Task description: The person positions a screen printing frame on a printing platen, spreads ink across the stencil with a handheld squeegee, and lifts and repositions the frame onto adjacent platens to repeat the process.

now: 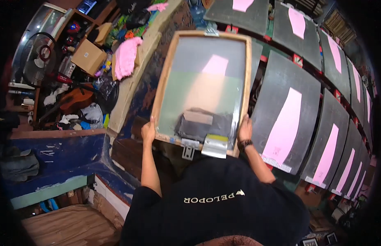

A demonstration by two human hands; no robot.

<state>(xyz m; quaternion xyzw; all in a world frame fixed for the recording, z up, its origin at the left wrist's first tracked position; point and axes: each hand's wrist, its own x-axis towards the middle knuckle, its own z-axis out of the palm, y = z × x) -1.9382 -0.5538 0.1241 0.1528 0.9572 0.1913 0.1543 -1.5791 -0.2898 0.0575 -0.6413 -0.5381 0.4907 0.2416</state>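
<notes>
A wood-edged screen frame point(171, 61) with see-through mesh is held up in front of my body. My left hand point(148, 130) grips its lower left edge, and my right hand point(245, 129), with a dark bracelet at the wrist, grips the lower right edge. Dark smears cover the lower mesh, and a pink shape shows through above. On the bottom edge sit a metal bracket point(189, 151) and a metal plate point(214, 146) with a yellow-green strip. Right of the frame, a dark board point(266, 110) carries a pink fabric piece point(284, 125).
Several more dark boards point(299, 51) with pink pieces stand in rows at the right. A pale ledge point(133, 82) runs along the left. Beyond it are a pink cloth bundle point(127, 57), a cardboard box point(88, 56), a guitar point(76, 100) and a fan point(38, 61).
</notes>
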